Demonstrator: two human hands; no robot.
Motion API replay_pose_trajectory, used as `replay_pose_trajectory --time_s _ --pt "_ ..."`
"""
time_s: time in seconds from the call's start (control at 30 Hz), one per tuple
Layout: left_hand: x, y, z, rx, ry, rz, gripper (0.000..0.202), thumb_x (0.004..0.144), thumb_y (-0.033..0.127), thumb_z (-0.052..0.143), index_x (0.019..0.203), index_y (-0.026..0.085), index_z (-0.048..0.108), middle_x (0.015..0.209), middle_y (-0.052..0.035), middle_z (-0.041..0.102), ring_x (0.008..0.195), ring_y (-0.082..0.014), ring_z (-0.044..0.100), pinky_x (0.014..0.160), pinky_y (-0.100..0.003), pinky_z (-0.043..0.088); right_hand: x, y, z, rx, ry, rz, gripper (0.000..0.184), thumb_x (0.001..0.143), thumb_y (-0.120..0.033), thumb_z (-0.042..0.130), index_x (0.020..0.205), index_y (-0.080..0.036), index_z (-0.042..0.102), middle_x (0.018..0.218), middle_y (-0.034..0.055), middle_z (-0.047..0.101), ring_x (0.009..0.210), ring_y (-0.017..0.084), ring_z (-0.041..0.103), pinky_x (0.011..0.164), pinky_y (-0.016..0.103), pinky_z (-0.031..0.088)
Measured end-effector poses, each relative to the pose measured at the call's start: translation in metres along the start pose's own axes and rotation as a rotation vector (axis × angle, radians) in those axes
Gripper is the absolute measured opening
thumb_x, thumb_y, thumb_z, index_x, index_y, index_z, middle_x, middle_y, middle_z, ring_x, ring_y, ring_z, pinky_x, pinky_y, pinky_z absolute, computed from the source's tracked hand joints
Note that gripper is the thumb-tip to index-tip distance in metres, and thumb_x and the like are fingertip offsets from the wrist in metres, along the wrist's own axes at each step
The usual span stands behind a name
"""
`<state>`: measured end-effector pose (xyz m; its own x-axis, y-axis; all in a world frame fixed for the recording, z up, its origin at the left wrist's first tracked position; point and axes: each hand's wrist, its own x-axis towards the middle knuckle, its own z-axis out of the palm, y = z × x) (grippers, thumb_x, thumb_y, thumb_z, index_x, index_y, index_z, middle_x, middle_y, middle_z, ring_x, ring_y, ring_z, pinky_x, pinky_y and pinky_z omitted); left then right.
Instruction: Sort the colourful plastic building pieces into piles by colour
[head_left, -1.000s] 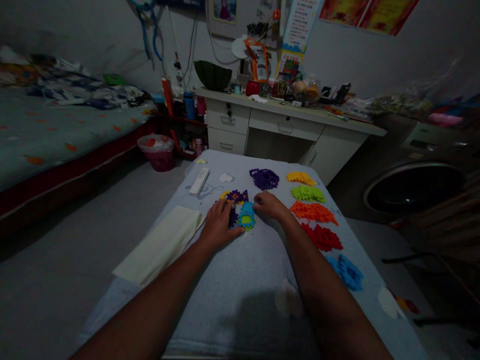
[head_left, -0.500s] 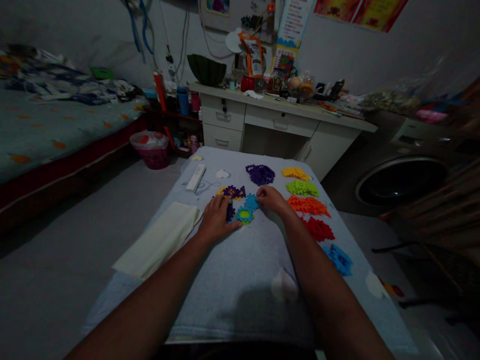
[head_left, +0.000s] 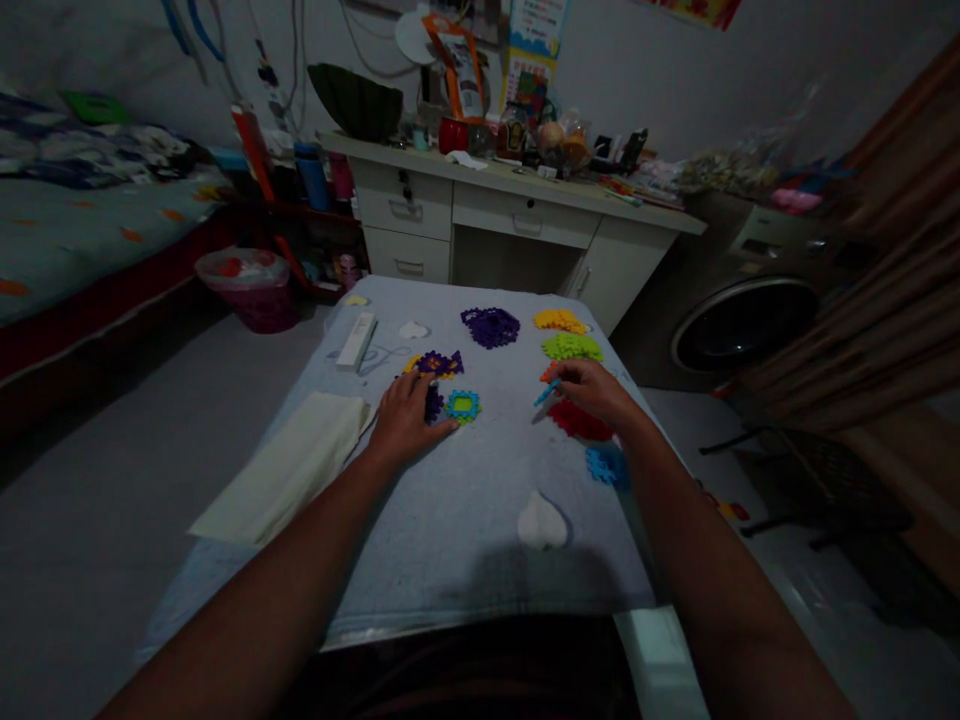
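Observation:
My left hand [head_left: 403, 422] lies flat, fingers spread, on a joined cluster of purple, yellow and blue puzzle pieces [head_left: 448, 385] on the grey cloth-covered table [head_left: 465, 500]. My right hand [head_left: 592, 390] hovers over the red pile [head_left: 574, 420] and pinches a small blue piece [head_left: 547, 391]. Beside it lie sorted piles: purple [head_left: 490, 326], yellow [head_left: 559, 320], green [head_left: 571, 347] and blue [head_left: 606, 464]. An orange pile is mostly hidden under my right hand.
A cream folded cloth [head_left: 281, 468] and a white remote-like bar [head_left: 356, 340] lie on the table's left. A white blob [head_left: 541, 520] sits near the front. Beyond stand a cluttered desk [head_left: 510, 200], a pink bin [head_left: 244, 288], a bed [head_left: 75, 240] and a washing machine [head_left: 742, 310].
My right hand has moved right, away from the cluster to above the red pile, carrying a blue piece. My left hand stays on the cluster. The camera has swung right.

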<state>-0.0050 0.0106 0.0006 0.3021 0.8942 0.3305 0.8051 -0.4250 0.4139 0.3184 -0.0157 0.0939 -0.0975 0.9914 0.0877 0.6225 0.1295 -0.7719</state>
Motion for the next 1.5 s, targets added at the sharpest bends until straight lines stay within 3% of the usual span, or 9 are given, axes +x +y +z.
replay_pose_trajectory --time_s 0.1,0.23,0.37,0.5,0.73,1.0,1.17,1.3,1.5 --pt "0.0 0.0 0.001 -0.011 0.009 0.002 0.085 0.071 0.053 0.073 0.143 0.02 0.039 0.146 -0.0179 0.044 0.135 -0.0398 0.041 0.111 -0.057 0.036 -0.025 -0.002 -0.018 -0.008 -0.029 0.08 0.027 0.064 -0.007 0.05 0.08 -0.019 0.069 0.088 0.0009 0.069 0.083 0.015 0.062 0.079 0.025 0.047" --pt "0.001 -0.002 0.002 -0.01 0.002 0.0 0.085 0.071 0.054 0.073 0.142 0.021 0.04 0.146 -0.0179 0.044 0.135 -0.0404 0.041 0.11 -0.057 0.036 -0.055 0.001 -0.032 0.032 -0.106 0.148 0.015 0.069 -0.016 0.054 0.074 -0.019 0.068 0.088 0.003 0.069 0.086 0.019 0.063 0.077 0.027 0.049" --pt "0.002 -0.004 0.003 -0.009 0.001 0.002 0.085 0.072 0.055 0.072 0.143 0.022 0.039 0.144 -0.0164 0.045 0.134 -0.04 0.042 0.11 -0.057 0.036 -0.078 0.015 -0.032 -0.052 -0.124 0.113 0.008 0.072 -0.021 0.058 0.074 -0.019 0.066 0.08 0.0025 0.067 0.076 0.017 0.059 0.071 0.026 0.047" --pt "0.002 -0.006 0.004 -0.011 -0.01 -0.002 0.086 0.072 0.056 0.071 0.143 0.017 0.04 0.145 -0.0193 0.043 0.134 -0.041 0.04 0.111 -0.057 0.035 -0.093 0.021 -0.026 -0.238 -0.121 0.053 0.022 0.07 -0.013 0.053 0.086 -0.019 0.066 0.086 0.0017 0.065 0.073 0.015 0.056 0.07 0.025 0.044" --pt "0.002 -0.004 0.002 -0.045 0.004 0.003 0.085 0.072 0.054 0.071 0.142 0.018 0.04 0.142 -0.0182 0.046 0.132 -0.0396 0.042 0.111 -0.057 0.036 -0.098 0.015 -0.018 -0.516 -0.163 -0.006 0.026 0.071 -0.005 0.05 0.089 -0.017 0.066 0.096 0.0072 0.066 0.09 0.018 0.059 0.083 0.028 0.042" --pt "0.002 -0.006 0.002 -0.052 0.025 0.008 0.085 0.071 0.053 0.073 0.142 0.02 0.039 0.14 -0.0155 0.046 0.132 -0.0381 0.043 0.111 -0.054 0.037 -0.104 0.017 -0.014 -0.727 -0.214 0.017 0.021 0.076 -0.011 0.058 0.092 -0.018 0.069 0.101 0.0105 0.069 0.101 0.026 0.058 0.089 0.036 0.038" --pt "0.002 -0.007 0.002 -0.03 0.016 0.014 0.086 0.071 0.052 0.073 0.142 0.018 0.038 0.141 -0.0173 0.046 0.132 -0.0382 0.044 0.111 -0.053 0.038 -0.111 0.011 -0.011 -0.76 -0.231 0.049 0.033 0.073 -0.027 0.071 0.105 -0.018 0.067 0.112 0.0107 0.065 0.105 0.028 0.054 0.092 0.039 0.037" --pt "0.003 -0.008 0.004 -0.02 0.019 0.013 0.086 0.071 0.052 0.073 0.143 0.02 0.038 0.142 -0.0171 0.045 0.133 -0.0386 0.043 0.112 -0.054 0.038 -0.115 0.01 -0.01 -0.779 -0.246 0.079 0.044 0.075 -0.024 0.068 0.117 -0.017 0.063 0.12 0.0129 0.062 0.11 0.03 0.051 0.095 0.042 0.036" --pt "0.003 -0.008 0.004 -0.038 0.01 0.006 0.088 0.07 0.052 0.075 0.143 0.022 0.038 0.143 -0.0159 0.045 0.133 -0.0392 0.043 0.111 -0.056 0.037 -0.118 0.014 -0.014 -0.707 -0.302 0.038 0.046 0.073 -0.022 0.066 0.119 -0.018 0.063 0.119 0.0121 0.061 0.111 0.03 0.05 0.096 0.041 0.035"
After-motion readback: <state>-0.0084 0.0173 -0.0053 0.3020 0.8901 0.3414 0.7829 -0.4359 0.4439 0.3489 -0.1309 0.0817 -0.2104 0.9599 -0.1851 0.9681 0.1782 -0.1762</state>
